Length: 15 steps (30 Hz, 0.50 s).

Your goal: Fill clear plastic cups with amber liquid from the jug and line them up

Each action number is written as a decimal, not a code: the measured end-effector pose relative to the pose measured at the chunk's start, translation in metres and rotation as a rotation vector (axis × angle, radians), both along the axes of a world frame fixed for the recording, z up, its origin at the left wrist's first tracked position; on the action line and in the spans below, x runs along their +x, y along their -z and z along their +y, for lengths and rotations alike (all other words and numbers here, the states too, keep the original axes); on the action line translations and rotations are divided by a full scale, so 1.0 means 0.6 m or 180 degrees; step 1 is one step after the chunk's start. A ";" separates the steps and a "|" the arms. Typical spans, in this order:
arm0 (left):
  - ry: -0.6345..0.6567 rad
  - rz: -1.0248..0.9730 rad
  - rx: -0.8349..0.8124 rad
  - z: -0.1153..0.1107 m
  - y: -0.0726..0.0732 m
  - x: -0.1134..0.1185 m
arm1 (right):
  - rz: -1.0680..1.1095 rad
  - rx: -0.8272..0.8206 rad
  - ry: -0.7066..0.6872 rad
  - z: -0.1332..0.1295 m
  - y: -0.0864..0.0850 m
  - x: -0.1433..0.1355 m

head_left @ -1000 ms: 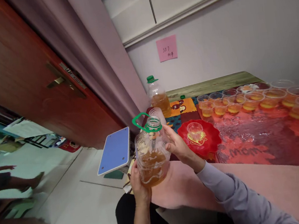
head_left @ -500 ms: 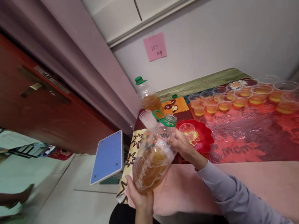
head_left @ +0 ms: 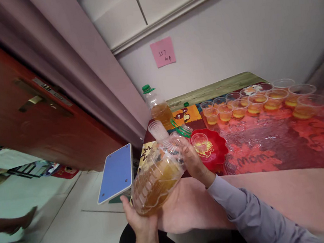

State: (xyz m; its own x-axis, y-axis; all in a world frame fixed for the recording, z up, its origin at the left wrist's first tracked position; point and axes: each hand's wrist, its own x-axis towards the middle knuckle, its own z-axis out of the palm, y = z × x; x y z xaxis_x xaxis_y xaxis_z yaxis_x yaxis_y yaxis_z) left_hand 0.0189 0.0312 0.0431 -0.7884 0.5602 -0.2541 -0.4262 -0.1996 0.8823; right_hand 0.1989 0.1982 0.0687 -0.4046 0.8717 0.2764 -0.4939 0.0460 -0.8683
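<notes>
A large clear plastic bottle (head_left: 156, 178) of amber liquid lies tilted in my two hands, its uncapped mouth with a green ring handle (head_left: 181, 128) pointing up and right. Under its base, my left hand (head_left: 140, 220) cups the bottle, thumb along the side. My right hand (head_left: 193, 159) is wrapped round it just below the neck. Beyond the mouth, a clear plastic cup (head_left: 200, 143) stands on a red scalloped plate (head_left: 221, 151). A stack of clear cups (head_left: 157, 131) rises behind the bottle, partly hidden by it.
Rows of clear cups (head_left: 257, 104) with some amber liquid line the back of the patterned table (head_left: 254, 141). Another green-capped bottle (head_left: 160, 111) stands at the back left, near a loose green cap (head_left: 186, 104). A blue-topped stool (head_left: 115, 171) is left of the table.
The bottle has tipped further over, its base moving down and left with my left hand. My right hand still grips near the neck. The camera view has shifted slightly.
</notes>
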 end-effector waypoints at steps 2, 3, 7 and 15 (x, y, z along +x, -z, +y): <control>-0.0017 -0.0080 -0.0004 -0.007 -0.010 -0.004 | 0.0228 -0.0248 -0.0002 -0.005 0.005 -0.007; -0.0040 -0.0138 0.0009 -0.009 -0.014 -0.005 | 0.0385 -0.0400 0.0002 -0.008 0.006 -0.011; -0.0160 -0.0433 0.0086 -0.013 -0.032 -0.006 | 0.0962 -0.0768 -0.0076 -0.018 0.010 -0.024; -0.0540 -0.0256 -0.0070 0.007 -0.077 0.003 | 0.1178 -0.1077 0.0101 -0.028 0.016 -0.035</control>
State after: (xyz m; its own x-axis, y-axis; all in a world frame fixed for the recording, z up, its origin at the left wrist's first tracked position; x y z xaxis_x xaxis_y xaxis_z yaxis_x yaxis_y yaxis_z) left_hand 0.0205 0.0353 0.0893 -0.8478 0.4145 -0.3309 -0.4575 -0.2558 0.8516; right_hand 0.1782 0.1816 0.0593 -0.3047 0.9476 0.0962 -0.7746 -0.1877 -0.6040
